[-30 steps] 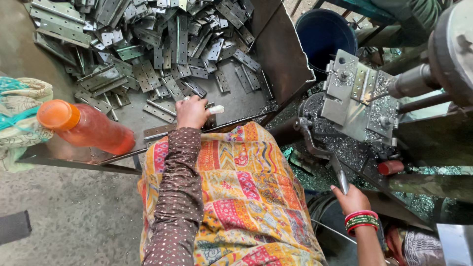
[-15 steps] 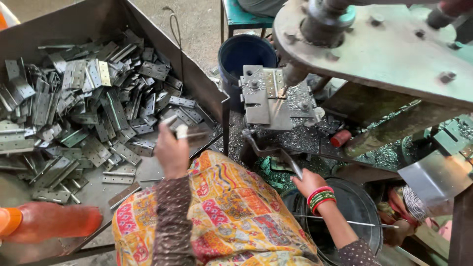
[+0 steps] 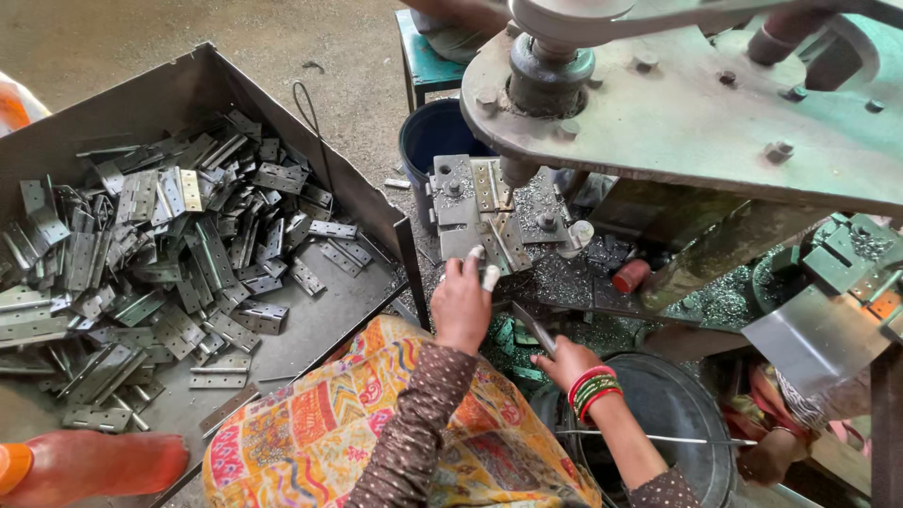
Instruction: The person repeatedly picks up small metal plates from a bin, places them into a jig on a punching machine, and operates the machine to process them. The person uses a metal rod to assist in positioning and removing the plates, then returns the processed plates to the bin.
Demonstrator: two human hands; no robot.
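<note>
**Hinge plate at the press bed**

Bare concrete floor (image 3: pixel 141 42) runs behind a dark metal tray (image 3: pixel 362 301) on the left, heaped with flat grey hinge plates (image 3: pixel 169 254), and a heavy grey press (image 3: pixel 677 113) fills the far right. Seen from the head camera, the left hand (image 3: pixel 463 306) reaches up to the press bed (image 3: pixel 489 212), fingers curled around a hinge plate (image 3: pixel 513 246) lying on the fixture among metal chips. Seating this well probably means pushing the plate flat and square against the fixture, fingertips clear of the punch. Nearer, the right hand (image 3: pixel 562 362), bangles at the wrist, is closed on a dark lever handle (image 3: pixel 531 325). A blue bucket (image 3: pixel 435 141) stands beyond the bed.
</note>
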